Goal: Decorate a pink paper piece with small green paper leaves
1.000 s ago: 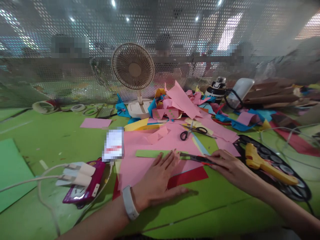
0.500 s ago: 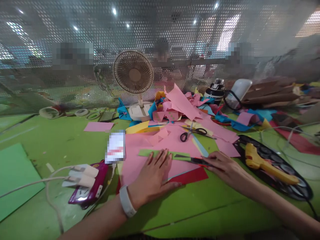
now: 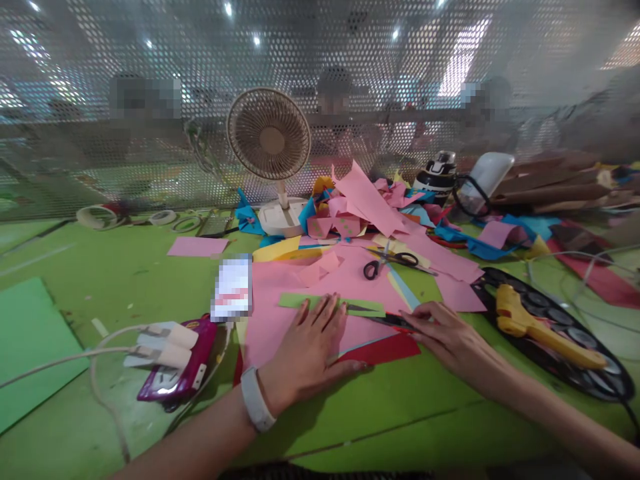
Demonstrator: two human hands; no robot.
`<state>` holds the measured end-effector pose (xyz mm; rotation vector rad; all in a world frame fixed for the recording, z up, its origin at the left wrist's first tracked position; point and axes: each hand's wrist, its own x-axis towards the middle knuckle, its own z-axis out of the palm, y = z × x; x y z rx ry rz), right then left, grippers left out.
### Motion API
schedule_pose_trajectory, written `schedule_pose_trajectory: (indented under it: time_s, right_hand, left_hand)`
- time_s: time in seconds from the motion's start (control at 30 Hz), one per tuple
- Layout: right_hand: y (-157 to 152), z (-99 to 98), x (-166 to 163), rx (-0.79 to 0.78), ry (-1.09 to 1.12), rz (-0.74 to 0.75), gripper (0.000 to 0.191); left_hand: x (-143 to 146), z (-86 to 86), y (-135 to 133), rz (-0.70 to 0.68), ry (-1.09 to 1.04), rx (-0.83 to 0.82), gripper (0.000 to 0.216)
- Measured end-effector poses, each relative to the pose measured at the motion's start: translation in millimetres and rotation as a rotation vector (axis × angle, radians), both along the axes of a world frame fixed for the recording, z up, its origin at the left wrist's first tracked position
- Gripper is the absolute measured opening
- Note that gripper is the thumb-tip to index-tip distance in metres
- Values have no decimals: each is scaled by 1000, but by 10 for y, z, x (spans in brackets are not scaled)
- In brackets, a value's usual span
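My left hand [image 3: 311, 343] lies flat with its fingers spread, fingertips on a narrow light green paper strip [image 3: 367, 308]. A white band circles that wrist. In my right hand [image 3: 445, 333] is a pair of scissors [image 3: 387, 320] with dark blades and red-and-black handles; the blades point left at the strip's right end. The fingers cover much of the handles. Under the strip is a large pink sheet [image 3: 270, 327], with a red sheet [image 3: 390, 350] showing below it. A second pair of scissors [image 3: 385, 260] with black handles rests on the pink paper further back.
At left are a phone [image 3: 231, 288], a purple power strip [image 3: 190, 360] with plugs and cables, and a green sheet [image 3: 35, 347]. Behind stand a fan [image 3: 270, 137], a paper heap [image 3: 365, 197] and a bottle [image 3: 436, 179]. A yellow glue gun [image 3: 545, 330] lies on a black tray [image 3: 615, 373].
The view has shifted slightly. The scissors' blades now sit a little differently over the strip's right end. My left hand stays pressed in the same place.
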<state>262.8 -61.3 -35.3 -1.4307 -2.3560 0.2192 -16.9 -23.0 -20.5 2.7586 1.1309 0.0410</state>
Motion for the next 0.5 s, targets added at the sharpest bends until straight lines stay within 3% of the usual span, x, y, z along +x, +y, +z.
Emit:
schedule_pose_trajectory:
  time_s: [0.5]
  right_hand:
    - [-107,-24,-45,17,13,-33,35]
  left_hand:
    - [13,27,-9,9,-8,-18,83]
